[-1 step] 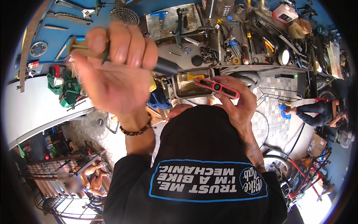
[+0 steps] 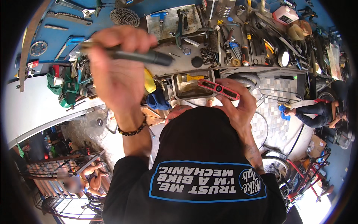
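Note:
My left hand is raised at the left, palm up. Its fingers wrap round a long dark tool with a thick black end; motion smears it, so I cannot tell its kind. At the middle right, my right hand pinches a red bike pedal by its near end, with the round dark axle hole facing up. The pedal's far end is over the right rim of a metal basin. A brush with a yellow handle and pale bristles lies inside that basin.
Beyond the basin runs a workbench crowded with tools. A gear cassette lies behind my left hand. A yellow bottle-like thing and blue cloth are between basin and left wrist. Someone sits at far right.
My left hand has shifted slightly, and the dark tool in it has turned, its black end moving left and up. My right hand and the pedal stay nearly in place.

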Available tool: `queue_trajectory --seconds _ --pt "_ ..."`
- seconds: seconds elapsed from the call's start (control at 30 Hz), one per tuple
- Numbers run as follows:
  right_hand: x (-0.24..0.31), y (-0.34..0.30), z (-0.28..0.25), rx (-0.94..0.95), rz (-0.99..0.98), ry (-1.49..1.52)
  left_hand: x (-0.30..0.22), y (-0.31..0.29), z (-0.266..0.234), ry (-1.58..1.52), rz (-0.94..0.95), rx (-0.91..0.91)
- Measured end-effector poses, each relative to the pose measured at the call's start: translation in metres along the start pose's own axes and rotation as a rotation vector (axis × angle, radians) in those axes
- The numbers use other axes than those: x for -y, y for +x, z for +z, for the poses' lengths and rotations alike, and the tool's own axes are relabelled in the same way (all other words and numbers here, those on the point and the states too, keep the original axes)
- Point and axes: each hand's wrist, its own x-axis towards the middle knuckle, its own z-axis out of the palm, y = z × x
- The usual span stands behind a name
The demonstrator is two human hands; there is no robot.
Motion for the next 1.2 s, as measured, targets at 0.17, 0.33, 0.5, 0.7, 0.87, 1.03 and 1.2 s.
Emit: queue_trajectory --seconds 0.17,0.33,0.5,0.7,0.87,1.03,1.2 --pt "-0.028 -0.016 -0.008 -0.045 0.268 0.017 0.079 -0.057 -0.102 1.222 -0.062 0.001" --pt "-0.051 -0.019 0.001 0.018 0.343 0.015 0.137 -0.133 -0.17 1.517 -0.183 0.012" --pt "-0.052 -0.003 0.053 0.028 0.496 0.299 0.129 -0.153 -0.162 1.738 -0.228 -0.124" --pt "-0.055 0.037 0.131 0.377 0.52 0.357 0.069 -0.181 -0.111 0.151 -0.817 -0.366" --pt "-0.135 0.134 0.209 0.342 -0.016 -0.271 0.047 -0.183 -0.128 0.014 -0.638 -0.634" --pt "-0.23 0.197 0.273 0.433 -0.209 -0.66 0.012 -0.194 -0.134 0.012 -0.585 -0.715" --pt "-0.255 0.217 0.282 0.593 -0.273 -0.719 -0.017 -0.194 -0.129 0.03 -0.516 -0.734"
